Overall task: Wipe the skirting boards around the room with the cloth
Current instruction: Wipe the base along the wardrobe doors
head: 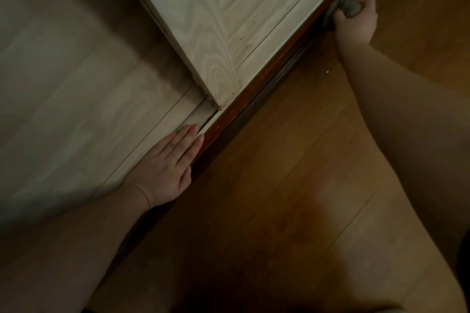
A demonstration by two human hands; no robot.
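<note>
- Warm brown wood floor [292,198] fills the lower right, pale wood panelling [63,109] the left.
- Dark reddish skirting board [244,107] runs diagonally between them.
- Left hand [165,168] lies flat on the pale ledge — fingers straight, holding nothing.
- Right hand [356,23] is curled round a bunched grey cloth [343,9] — pressed against the skirting board, up top.

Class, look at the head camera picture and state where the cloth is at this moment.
The grey cloth is at the upper right of the head view, bunched in the right hand and pressed against the dark skirting board below the pale wood panel.
</note>
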